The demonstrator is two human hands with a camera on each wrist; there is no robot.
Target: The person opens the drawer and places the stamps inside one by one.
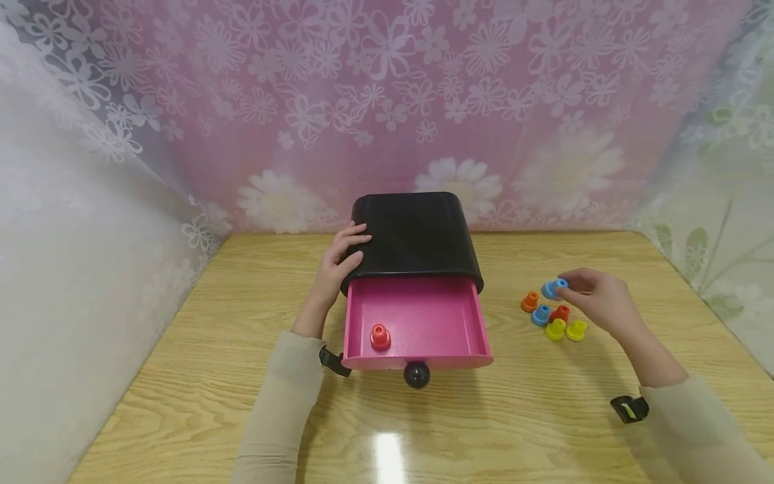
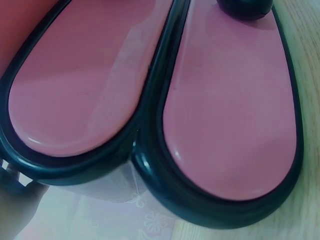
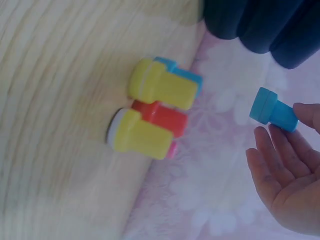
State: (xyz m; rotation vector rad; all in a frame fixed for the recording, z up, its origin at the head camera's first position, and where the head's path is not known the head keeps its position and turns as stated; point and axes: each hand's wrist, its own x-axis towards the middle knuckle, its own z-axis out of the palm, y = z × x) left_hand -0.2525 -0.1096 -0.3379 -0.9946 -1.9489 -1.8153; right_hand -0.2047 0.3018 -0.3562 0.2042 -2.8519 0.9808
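My right hand (image 1: 605, 302) pinches a small blue toy stamp (image 1: 553, 288) between thumb and fingers, above the loose stamps on the table. In the right wrist view, the thumb and fingertips hold that blue stamp (image 3: 273, 110) by its narrow end. My left hand (image 1: 338, 265) rests against the left side of a black cabinet (image 1: 417, 232), its fingers reaching onto the top. A pink drawer (image 1: 423, 309) stands pulled out of the cabinet, with a red stamp (image 1: 379, 337) upright in its left front part. The left wrist view shows pink drawer fronts (image 2: 230, 105), with the left hand (image 2: 17, 207) partly visible.
Right of the drawer, an orange stamp (image 1: 530, 301), another blue stamp (image 1: 541, 315), a red stamp (image 1: 560, 313) and two yellow stamps (image 1: 555, 329) stand close together on the wooden table (image 1: 242, 376). A round black knob (image 1: 416, 374) sticks out from the drawer front. A flowered curtain hangs behind.
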